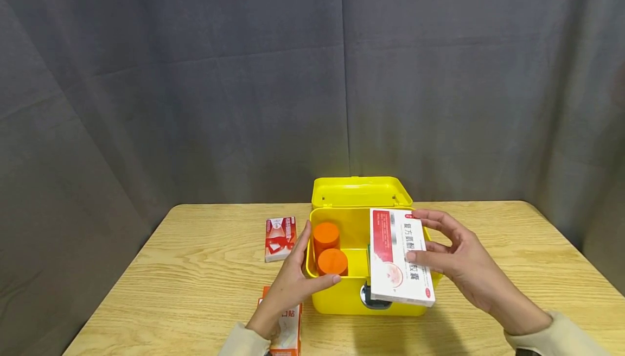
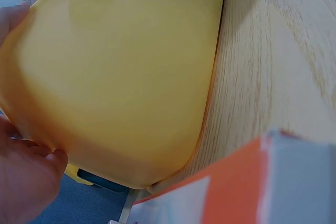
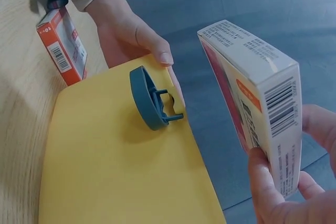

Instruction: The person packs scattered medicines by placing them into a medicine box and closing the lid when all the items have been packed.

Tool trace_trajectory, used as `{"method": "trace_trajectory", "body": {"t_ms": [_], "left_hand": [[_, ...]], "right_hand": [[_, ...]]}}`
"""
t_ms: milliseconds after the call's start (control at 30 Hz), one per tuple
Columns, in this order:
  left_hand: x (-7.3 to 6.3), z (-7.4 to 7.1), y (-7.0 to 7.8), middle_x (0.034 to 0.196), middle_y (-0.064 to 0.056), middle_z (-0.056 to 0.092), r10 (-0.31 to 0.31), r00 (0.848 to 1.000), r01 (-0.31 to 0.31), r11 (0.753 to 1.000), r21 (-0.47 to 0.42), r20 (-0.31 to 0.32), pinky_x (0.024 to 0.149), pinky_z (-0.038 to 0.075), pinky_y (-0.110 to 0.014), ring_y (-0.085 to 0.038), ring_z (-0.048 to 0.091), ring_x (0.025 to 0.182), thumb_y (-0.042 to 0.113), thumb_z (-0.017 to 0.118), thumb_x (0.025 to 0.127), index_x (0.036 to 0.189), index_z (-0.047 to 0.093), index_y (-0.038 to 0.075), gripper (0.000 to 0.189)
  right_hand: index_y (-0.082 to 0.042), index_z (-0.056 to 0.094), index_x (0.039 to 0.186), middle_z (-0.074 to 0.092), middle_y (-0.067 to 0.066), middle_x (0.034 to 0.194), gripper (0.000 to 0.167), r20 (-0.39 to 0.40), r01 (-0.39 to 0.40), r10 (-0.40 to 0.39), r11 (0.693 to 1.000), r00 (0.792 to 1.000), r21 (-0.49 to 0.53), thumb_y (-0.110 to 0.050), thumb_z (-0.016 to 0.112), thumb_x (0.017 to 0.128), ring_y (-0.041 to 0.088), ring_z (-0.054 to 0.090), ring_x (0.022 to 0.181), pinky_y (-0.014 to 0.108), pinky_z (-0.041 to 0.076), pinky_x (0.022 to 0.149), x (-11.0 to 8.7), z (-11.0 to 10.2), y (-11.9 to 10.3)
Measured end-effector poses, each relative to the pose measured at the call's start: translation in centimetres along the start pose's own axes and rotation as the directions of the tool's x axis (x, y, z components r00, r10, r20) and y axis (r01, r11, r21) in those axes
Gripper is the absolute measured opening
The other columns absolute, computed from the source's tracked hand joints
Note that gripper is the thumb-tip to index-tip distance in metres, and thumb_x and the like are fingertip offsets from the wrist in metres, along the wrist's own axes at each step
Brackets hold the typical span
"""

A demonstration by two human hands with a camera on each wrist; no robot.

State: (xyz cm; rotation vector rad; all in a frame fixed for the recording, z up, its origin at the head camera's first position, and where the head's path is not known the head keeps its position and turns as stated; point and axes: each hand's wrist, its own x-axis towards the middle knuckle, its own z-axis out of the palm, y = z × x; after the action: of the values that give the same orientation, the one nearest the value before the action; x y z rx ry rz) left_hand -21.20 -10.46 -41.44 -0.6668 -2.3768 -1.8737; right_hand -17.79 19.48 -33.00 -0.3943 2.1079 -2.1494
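Observation:
A yellow storage box (image 1: pixel 337 297) stands on the table with its lid (image 1: pixel 361 192) swung back. My left hand (image 1: pixel 292 279) grips its left front rim, thumb along the front edge and fingers along the left side. In my right hand (image 1: pixel 471 269) I hold a white and red medicine box (image 1: pixel 386 236) by its right edge, above the right part of the storage box. Two orange cylinders (image 1: pixel 326 234) sit inside at the left. The medicine box hides much of the right interior. A dark green latch (image 3: pixel 142 98) sticks out at the front.
A small red and white carton (image 1: pixel 280 236) lies left of the storage box on the wooden table (image 1: pixel 205 269). Nearer, an orange and white carton (image 1: pixel 289 334) is partly covered by my left wrist. A grey curtain (image 1: pixel 244 101) hangs behind the table.

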Motion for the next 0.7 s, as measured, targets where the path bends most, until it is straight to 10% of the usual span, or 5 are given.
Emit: {"method": "trace_trajectory", "body": {"t_ms": [700], "left_hand": [[-0.1,0.0,0.2,0.161,0.0,0.01,-0.012,1.0,0.012,1.0,-0.019,0.002,0.112,0.023,-0.048,-0.023,0.016,0.144,0.03,0.08,0.079,0.157,0.009,0.018,0.106]], "right_hand": [[-0.014,0.043,0.14,0.025,0.015,0.146,0.067,-0.035,-0.039,0.039,0.999,0.999,-0.014,-0.001,0.075,0.083,0.031,0.06,0.098,0.044,0.056,0.08,1.4,-0.2,-0.4]]}}
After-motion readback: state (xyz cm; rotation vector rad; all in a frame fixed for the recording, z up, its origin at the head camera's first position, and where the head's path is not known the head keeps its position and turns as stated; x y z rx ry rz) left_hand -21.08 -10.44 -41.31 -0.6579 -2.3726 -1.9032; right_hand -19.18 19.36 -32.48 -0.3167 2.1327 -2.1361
